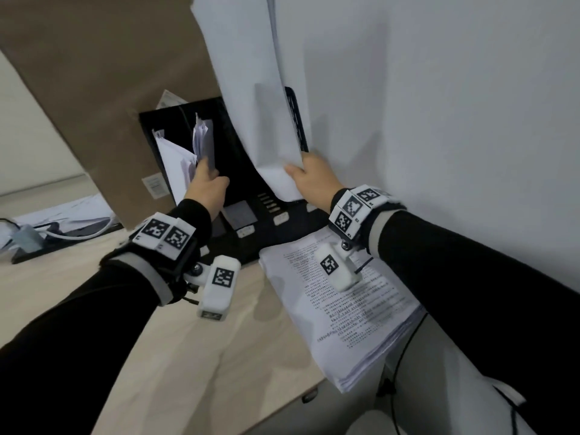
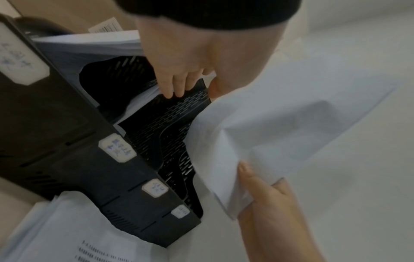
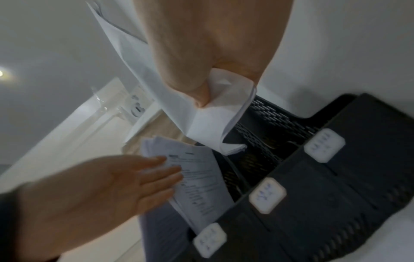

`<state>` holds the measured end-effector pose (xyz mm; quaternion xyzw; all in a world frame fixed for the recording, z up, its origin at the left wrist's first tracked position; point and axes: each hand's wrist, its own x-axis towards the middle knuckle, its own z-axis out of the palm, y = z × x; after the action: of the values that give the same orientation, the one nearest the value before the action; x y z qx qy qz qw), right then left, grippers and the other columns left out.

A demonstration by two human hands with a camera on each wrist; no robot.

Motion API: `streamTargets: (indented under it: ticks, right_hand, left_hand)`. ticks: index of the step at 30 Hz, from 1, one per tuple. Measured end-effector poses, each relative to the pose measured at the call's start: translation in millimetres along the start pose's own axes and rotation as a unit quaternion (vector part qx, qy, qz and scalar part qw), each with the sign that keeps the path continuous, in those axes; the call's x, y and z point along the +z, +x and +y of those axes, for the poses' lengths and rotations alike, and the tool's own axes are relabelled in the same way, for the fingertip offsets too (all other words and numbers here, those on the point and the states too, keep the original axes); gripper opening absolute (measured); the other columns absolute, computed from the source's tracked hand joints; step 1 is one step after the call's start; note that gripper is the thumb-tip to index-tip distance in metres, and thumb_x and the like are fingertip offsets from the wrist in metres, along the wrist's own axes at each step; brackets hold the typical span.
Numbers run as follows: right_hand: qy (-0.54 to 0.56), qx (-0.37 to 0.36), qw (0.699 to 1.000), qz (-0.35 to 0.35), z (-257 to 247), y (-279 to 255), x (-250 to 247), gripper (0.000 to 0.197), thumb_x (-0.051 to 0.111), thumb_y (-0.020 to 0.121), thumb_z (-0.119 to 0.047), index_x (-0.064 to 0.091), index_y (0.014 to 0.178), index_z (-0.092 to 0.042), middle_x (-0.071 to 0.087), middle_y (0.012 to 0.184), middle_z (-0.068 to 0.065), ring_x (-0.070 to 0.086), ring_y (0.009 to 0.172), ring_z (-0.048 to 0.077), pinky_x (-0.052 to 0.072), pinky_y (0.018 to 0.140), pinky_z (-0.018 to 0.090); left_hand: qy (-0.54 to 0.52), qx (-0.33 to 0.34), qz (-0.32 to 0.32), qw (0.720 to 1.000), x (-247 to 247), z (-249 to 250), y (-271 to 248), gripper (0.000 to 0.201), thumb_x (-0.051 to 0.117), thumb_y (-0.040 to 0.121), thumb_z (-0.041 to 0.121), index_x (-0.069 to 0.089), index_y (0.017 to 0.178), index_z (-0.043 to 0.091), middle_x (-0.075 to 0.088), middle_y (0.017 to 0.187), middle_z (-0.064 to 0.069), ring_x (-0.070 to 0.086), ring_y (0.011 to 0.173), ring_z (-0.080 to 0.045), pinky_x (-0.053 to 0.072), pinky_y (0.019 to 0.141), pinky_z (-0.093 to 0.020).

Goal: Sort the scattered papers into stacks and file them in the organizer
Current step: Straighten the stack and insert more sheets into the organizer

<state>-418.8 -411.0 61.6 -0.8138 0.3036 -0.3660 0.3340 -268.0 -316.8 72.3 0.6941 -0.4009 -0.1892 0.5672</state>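
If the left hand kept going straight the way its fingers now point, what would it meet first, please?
The left hand already touches the filed papers; going on, it would probably press them against the organizer divider behind.

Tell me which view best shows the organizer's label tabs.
The left wrist view: four label tabs line the organizer front, handwriting faintly visible. The right wrist view shows three, blurred; in the head view they are small and unreadable.
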Motion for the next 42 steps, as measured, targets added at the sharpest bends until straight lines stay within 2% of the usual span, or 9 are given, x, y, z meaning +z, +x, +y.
streamTargets:
  ticks: [6,11,15,19,23,26,29,39,42]
  right_hand:
    - [-0.101,0.046,0.994,-0.004,25.1,18.3,18.4,0.035,0.041,0.098,-0.014,0.053,0.131,-0.011,0.064,0.120,0.016,0.058,0.111,0.034,0.046,0.095,0.041]
    - [-0.160,0.043,0.984,-0.060,17.4,32.4,32.3,0.040,0.038,0.097,-0.013,0.043,0.137,-0.012,0.060,0.118,0.023,0.058,0.107,0.039,0.048,0.092,0.045]
    - [-0.168,-0.011,0.984,-0.065,21.4,36.6,46.9,0.033,0.036,0.094,-0.003,0.047,0.125,-0.009,0.063,0.098,0.023,0.061,0.084,0.036,0.049,0.069,0.040]
    - [-0.192,0.024,0.976,-0.100,27.8,40.2,55.1,0.048,0.039,0.095,-0.006,0.029,0.141,-0.015,0.061,0.108,0.021,0.060,0.084,0.032,0.050,0.072,0.037]
    - [-0.222,0.067,0.970,-0.074,27.5,36.2,61.1,0.051,0.047,0.096,-0.021,0.028,0.140,-0.006,0.061,0.113,0.020,0.061,0.099,0.034,0.051,0.079,0.037]
    - [-0.223,0.066,0.966,-0.112,22.5,33.8,61.6,0.031,0.043,0.094,-0.007,0.043,0.124,-0.004,0.061,0.112,0.019,0.059,0.090,0.031,0.044,0.069,0.033]
    - [-0.172,0.063,0.972,-0.150,18.8,37.0,64.8,0.031,0.040,0.094,-0.004,0.046,0.124,-0.003,0.058,0.116,0.021,0.058,0.097,0.033,0.045,0.077,0.037]
    - [-0.101,0.072,0.978,-0.170,38.5,51.0,44.6,0.032,0.039,0.095,-0.003,0.055,0.122,-0.006,0.062,0.115,0.018,0.059,0.101,0.030,0.044,0.079,0.032]
    - [-0.151,0.082,0.967,-0.191,40.3,51.4,40.9,0.034,0.039,0.096,-0.006,0.053,0.127,-0.005,0.060,0.121,0.018,0.057,0.112,0.032,0.043,0.087,0.032]
  left_hand:
    - [-0.021,-0.019,-0.045,0.999,3.1,15.0,17.1,0.074,0.053,0.089,0.048,0.016,0.150,0.029,0.030,0.154,-0.002,0.035,0.138,-0.018,0.032,0.112,-0.039]
    - [0.030,-0.003,-0.043,0.999,10.0,49.6,31.2,0.119,0.064,0.061,0.074,0.008,0.151,0.020,0.027,0.154,-0.002,0.036,0.136,-0.020,0.036,0.109,-0.039]
    - [0.059,-0.056,0.019,0.996,15.2,71.3,53.0,0.080,0.053,0.088,0.050,0.018,0.146,0.009,0.042,0.138,-0.007,0.050,0.115,-0.026,0.043,0.084,-0.034]
    - [0.072,-0.056,0.097,0.991,15.5,77.1,55.3,0.043,0.030,0.101,0.016,0.036,0.139,-0.003,0.043,0.142,-0.020,0.046,0.127,-0.034,0.041,0.103,-0.036]
    - [0.124,-0.027,0.093,0.988,28.7,65.4,55.7,0.041,0.023,0.103,0.016,0.030,0.141,0.001,0.041,0.143,-0.013,0.045,0.127,-0.030,0.037,0.100,-0.031]
    - [0.116,-0.003,0.109,0.987,32.2,61.0,55.7,0.040,0.025,0.101,0.013,0.034,0.139,0.004,0.045,0.140,-0.010,0.047,0.124,-0.029,0.038,0.096,-0.028]
    - [0.111,0.010,0.120,0.986,28.0,61.0,52.5,0.040,0.025,0.100,0.011,0.035,0.138,0.005,0.046,0.139,-0.010,0.048,0.123,-0.028,0.038,0.094,-0.027]
    - [0.085,0.007,0.097,0.992,39.3,64.7,47.5,0.044,0.030,0.097,0.021,0.028,0.139,0.009,0.049,0.127,-0.013,0.052,0.111,-0.029,0.043,0.092,-0.032]
    - [0.049,-0.007,0.106,0.993,41.6,71.5,54.6,0.048,0.027,0.098,0.021,0.023,0.145,0.010,0.046,0.133,-0.011,0.049,0.119,-0.031,0.043,0.102,-0.044]
